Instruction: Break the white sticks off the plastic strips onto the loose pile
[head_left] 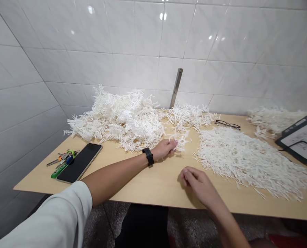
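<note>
View down onto a pale wood-toned bench [148, 182] set against a tiled wall [143, 38], w/ two bare hands at work over white plastic-looking bits. The L hand [164, 150], w/ a black watch [148, 156] on its wrist & a white sleeve [62, 210] farther up the arm, reaches to mid-bench; its grip pinches a white branched piece [183, 137] betw. thumb & fingers, the thin prongs sticking out past the fingertips. The R hand [200, 184] is nearer the front edge, apart from that piece; its grip is pressed together, thumb against curled fingers (can't tell if some small bit is tucked inside). Behind the L hand & to its left rises a big tangled heap [132, 117] of similar white stuff; a smaller clump [191, 115] lies just right of it, near an upright metal strip [176, 89]. To the R hand's right, a broad low spread [246, 158] of loose white strands covers much of the bench, w/ dark-rimmed eyeglasses [228, 124] just behind it. At far right: another white pile [272, 119] & a dark-edged panel [303, 137], partly out of view. At left: a phone [79, 163], screen dark, beside a bunch of keys [62, 158].
</note>
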A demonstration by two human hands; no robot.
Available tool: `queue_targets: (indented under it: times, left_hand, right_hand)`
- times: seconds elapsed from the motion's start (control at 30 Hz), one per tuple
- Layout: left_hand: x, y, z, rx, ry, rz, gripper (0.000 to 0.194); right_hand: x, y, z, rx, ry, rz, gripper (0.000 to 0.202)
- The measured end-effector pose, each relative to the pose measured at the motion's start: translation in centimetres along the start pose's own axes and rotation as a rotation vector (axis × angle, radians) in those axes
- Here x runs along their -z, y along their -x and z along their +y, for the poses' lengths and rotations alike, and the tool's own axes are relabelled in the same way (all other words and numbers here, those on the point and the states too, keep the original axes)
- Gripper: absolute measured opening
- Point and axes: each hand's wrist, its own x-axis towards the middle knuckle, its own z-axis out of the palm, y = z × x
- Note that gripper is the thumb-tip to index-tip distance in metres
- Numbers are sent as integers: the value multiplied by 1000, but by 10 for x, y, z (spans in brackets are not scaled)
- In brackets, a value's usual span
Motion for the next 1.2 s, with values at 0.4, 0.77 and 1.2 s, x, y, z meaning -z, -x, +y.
queue_targets:
  times: [0.4,0.77,1.2]
  left_hand:
    - [-2,4,-3,-67,-68,-150,59]
    - [-3,6,-4,-69,-142,-103,58]
    - [6,-5,-2,-94,-145,-4,62]
  right_hand:
    - [26,-35,11,-78,-173,84,43]
    - [-11,-41,3,-69,-438,125,40]
    - [39,-7,16,30,411,387,30]
